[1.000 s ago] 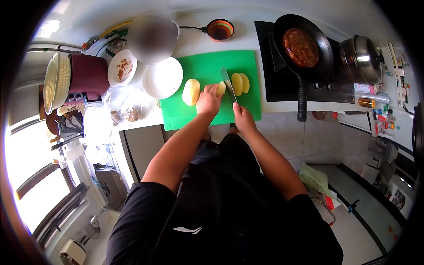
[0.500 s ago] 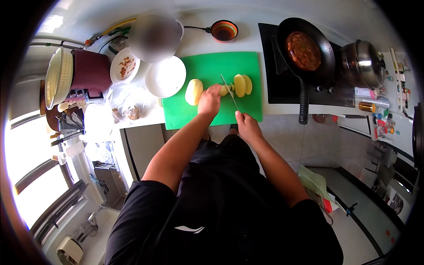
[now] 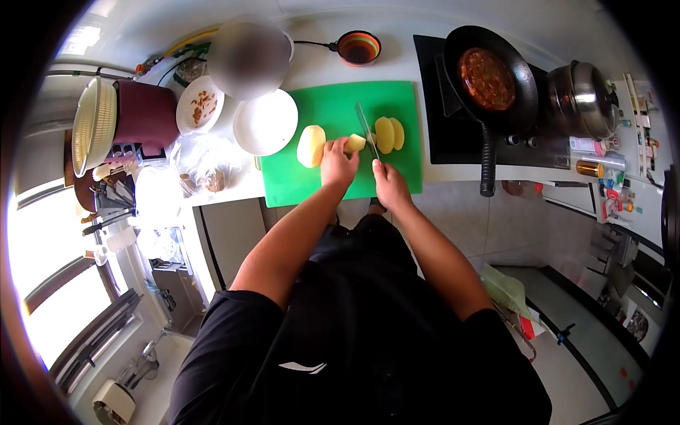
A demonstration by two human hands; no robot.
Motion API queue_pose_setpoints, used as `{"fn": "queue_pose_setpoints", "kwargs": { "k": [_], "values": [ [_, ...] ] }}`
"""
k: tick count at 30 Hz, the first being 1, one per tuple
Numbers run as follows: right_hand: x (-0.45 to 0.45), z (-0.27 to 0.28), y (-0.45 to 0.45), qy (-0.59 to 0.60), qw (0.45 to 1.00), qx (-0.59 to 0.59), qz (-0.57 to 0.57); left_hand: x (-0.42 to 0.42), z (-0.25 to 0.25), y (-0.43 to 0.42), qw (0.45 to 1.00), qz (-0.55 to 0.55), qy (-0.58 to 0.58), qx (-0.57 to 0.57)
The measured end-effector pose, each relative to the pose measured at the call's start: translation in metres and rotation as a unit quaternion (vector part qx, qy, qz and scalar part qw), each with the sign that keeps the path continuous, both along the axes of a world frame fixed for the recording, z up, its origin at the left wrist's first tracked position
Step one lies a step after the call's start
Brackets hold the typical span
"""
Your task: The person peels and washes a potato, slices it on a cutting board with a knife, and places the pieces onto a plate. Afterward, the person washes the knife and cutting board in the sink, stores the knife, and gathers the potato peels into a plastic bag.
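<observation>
My left hand (image 3: 338, 163) is closed on a peeled potato piece (image 3: 355, 144) on the green cutting board (image 3: 347, 103). In my right hand (image 3: 390, 183) is the handle of a kitchen knife (image 3: 365, 126), its blade standing just right of that piece. Cut potato pieces (image 3: 389, 134) lean together to the right of the blade. Left of my left hand lies a larger peeled potato (image 3: 311, 146). My fingers hide part of the held piece and the knife handle.
Right of the board, a frying pan (image 3: 520, 85) with reddish food sits on the black cooktop (image 3: 453, 149), beside a steel pot (image 3: 584, 103). A white plate (image 3: 265, 124), a bowl with food bits (image 3: 191, 117) and a plastic bag (image 3: 202, 159) are left. A small striped bowl (image 3: 359, 48) stands behind.
The knife has shifted slightly left and its blade is more upright. My right hand has moved a little up and left. More of the held potato piece shows beside my left fingers.
</observation>
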State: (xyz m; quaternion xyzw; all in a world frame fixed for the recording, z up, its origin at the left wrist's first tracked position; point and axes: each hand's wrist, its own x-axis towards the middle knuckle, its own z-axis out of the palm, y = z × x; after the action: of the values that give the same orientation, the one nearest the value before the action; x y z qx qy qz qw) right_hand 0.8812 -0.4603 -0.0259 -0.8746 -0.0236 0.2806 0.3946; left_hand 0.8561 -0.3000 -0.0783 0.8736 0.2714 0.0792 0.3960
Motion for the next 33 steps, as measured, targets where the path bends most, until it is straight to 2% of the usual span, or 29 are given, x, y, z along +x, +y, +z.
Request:
{"fn": "queue_pose_setpoints", "kwargs": {
  "k": [5, 6, 8, 10, 11, 13, 19, 20, 25, 26, 29, 33],
  "values": [
    [-0.015, 0.027, -0.001, -0.003, 1.000, -0.004, 0.010, -0.003, -0.004, 0.002, 0.999, 0.011, -0.001, -0.030],
    [-0.016, 0.030, -0.001, 0.004, 1.000, -0.006, 0.011, -0.004, -0.004, 0.002, 1.000, 0.005, -0.016, 0.006],
    [-0.020, 0.018, -0.001, -0.003, 1.000, 0.011, 0.001, -0.004, 0.000, 0.002, 0.999, -0.001, -0.031, 0.043],
    [-0.023, 0.011, -0.001, -0.011, 1.000, 0.028, -0.008, -0.004, 0.002, 0.002, 1.000, 0.007, 0.013, -0.025],
    [-0.024, 0.010, -0.001, -0.018, 0.999, 0.030, -0.006, -0.004, 0.000, 0.002, 1.000, 0.007, 0.013, -0.024],
    [-0.024, 0.005, 0.000, -0.024, 0.999, 0.034, -0.003, -0.004, -0.002, 0.004, 1.000, 0.000, -0.027, 0.014],
    [-0.013, -0.019, 0.006, 0.030, 0.999, 0.035, 0.008, -0.004, -0.010, 0.008, 0.998, -0.030, -0.043, 0.046],
    [-0.014, -0.017, 0.010, 0.021, 1.000, 0.006, 0.012, -0.004, -0.007, 0.006, 0.997, -0.031, -0.043, 0.047],
    [-0.006, -0.019, 0.005, 0.002, 0.999, -0.027, 0.028, 0.006, 0.005, 0.004, 0.998, -0.044, 0.045, 0.028],
    [0.002, -0.018, -0.002, 0.012, 0.999, -0.014, 0.031, 0.006, 0.004, 0.007, 0.998, -0.043, 0.045, 0.027],
    [0.011, -0.013, -0.016, 0.021, 0.999, -0.010, 0.039, 0.004, 0.011, 0.014, 0.985, -0.158, 0.004, 0.074],
    [0.007, 0.023, -0.022, 0.012, 0.998, -0.025, 0.057, 0.003, 0.004, 0.014, 0.991, -0.116, -0.041, 0.047]
  ]
}}
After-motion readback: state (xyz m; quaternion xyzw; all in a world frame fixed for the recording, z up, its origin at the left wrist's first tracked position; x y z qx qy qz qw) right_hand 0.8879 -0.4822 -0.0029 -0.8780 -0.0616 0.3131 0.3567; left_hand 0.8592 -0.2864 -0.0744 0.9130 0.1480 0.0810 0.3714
